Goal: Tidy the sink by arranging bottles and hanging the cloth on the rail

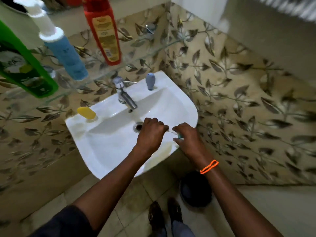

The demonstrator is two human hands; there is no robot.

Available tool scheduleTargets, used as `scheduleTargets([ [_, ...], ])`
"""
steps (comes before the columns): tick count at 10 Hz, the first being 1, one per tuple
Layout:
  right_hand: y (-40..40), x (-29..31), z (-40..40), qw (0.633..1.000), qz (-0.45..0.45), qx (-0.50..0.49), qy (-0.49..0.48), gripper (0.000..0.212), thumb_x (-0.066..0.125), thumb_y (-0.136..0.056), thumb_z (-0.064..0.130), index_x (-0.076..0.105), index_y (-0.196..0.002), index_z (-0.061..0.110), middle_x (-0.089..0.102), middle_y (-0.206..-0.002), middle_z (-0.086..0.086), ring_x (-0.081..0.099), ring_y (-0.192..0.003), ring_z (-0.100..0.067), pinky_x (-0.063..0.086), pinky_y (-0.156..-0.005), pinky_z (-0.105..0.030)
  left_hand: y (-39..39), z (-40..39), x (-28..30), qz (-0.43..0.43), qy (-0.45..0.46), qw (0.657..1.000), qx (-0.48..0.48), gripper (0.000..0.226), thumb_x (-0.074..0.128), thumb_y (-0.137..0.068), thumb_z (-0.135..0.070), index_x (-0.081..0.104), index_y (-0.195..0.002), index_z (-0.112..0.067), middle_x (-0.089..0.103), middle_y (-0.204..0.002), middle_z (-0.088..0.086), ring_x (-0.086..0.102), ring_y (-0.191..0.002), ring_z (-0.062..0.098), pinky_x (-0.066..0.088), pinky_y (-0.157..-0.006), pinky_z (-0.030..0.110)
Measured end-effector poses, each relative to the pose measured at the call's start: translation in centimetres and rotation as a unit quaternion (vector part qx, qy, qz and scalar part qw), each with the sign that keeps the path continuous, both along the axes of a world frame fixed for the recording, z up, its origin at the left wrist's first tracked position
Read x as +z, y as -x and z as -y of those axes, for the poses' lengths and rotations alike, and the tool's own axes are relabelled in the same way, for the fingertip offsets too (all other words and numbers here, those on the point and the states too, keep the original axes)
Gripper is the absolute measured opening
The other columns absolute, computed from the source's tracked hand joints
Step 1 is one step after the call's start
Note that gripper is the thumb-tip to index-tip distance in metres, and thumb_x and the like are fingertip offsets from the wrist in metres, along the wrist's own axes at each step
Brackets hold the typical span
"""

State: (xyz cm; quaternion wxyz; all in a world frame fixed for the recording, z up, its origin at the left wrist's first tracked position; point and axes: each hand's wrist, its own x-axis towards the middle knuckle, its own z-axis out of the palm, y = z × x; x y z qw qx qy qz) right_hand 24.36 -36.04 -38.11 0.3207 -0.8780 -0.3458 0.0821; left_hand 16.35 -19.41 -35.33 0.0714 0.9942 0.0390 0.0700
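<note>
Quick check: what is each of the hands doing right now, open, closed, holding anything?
Left hand: closed, fingertips pinching the white end of a small item.
Right hand: closed around the same small teal-and-white item; what it is cannot be told.

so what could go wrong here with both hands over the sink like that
The left hand and right hand share a small white and teal item at the sink's right edge; if it slips it could fall into the basin, near the open drain, or off the rim to the floor. Reaching up later, an arm might knock the red bottle or blue bottle off the glass shelf.
</note>
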Motion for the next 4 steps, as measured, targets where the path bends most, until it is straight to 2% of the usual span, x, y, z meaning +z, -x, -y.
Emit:
scheduleTargets([
  [1,2.4,-0.6,7.4,0.997,-0.036,-0.074,-0.001,0.049,0.086,-0.067,0.003,0.072,-0.113,0.01,0.07,-0.111,-0.011,0.066,-0.101,-0.026,0.053,-0.092,-0.033,0.1,6.0,-1.5,-0.056,0.034,0.995,-0.069,0.025,0.063,-0.09,-0.013,0.078,-0.108,-0.019,0.077,-0.098,0.009,0.069,-0.092,0.034,0.054,-0.08,0.041],
  [2,4.7,-2.7,13.8,0.989,-0.06,-0.128,0.036,0.045,0.085,-0.063,0.0,0.073,-0.105,0.006,0.071,-0.102,-0.017,0.068,-0.093,-0.033,0.046,-0.083,-0.029,0.4,11.2,-5.5,-0.13,0.06,0.984,-0.102,0.03,0.056,-0.092,-0.027,0.074,-0.116,-0.024,0.074,-0.108,0.008,0.07,-0.1,0.032,0.057,-0.083,0.042],
  [3,6.2,-5.6,18.8,0.98,-0.097,-0.151,0.091,0.042,0.084,-0.062,0.004,0.074,-0.103,0.01,0.071,-0.098,-0.012,0.068,-0.091,-0.031,0.046,-0.08,-0.03,1.7,15.8,-10.6,-0.221,0.091,0.965,-0.106,0.026,0.049,-0.101,-0.031,0.066,-0.118,-0.021,0.068,-0.116,0.01,0.067,-0.107,0.034,0.053,-0.085,0.045],
  [4,6.5,-8.3,21.5,0.971,-0.117,-0.132,0.16,0.052,0.087,-0.058,0.007,0.073,-0.108,0.01,0.073,-0.106,-0.013,0.069,-0.098,-0.034,0.053,-0.085,-0.04,2.0,18.6,-12.7,-0.252,0.113,0.954,-0.117,0.03,0.052,-0.102,-0.024,0.062,-0.13,-0.019,0.063,-0.128,0.014,0.062,-0.118,0.037,0.05,-0.094,0.044],
])
